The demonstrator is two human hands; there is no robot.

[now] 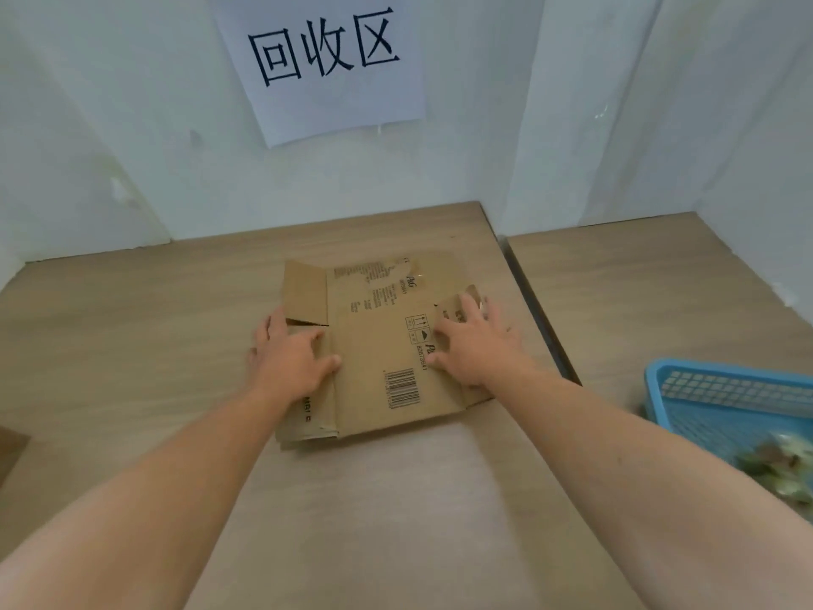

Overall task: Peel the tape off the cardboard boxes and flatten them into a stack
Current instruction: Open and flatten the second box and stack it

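A flattened brown cardboard box (374, 345) lies on the wooden table (396, 499), printed side up with a barcode near its front edge. It rests on at least one more flat cardboard layer, whose edges show at the front left corner. My left hand (290, 358) presses flat on the left flaps, fingers spread. My right hand (475, 341) presses flat on the right flaps, fingers straight. Neither hand holds anything.
A blue plastic basket (721, 402) stands at the right, with crumpled tape scraps (778, 468) in it. A paper sign (325, 63) hangs on the white back wall. A dark gap (541, 319) splits two table tops. A brown cardboard corner (11, 451) shows at the left edge.
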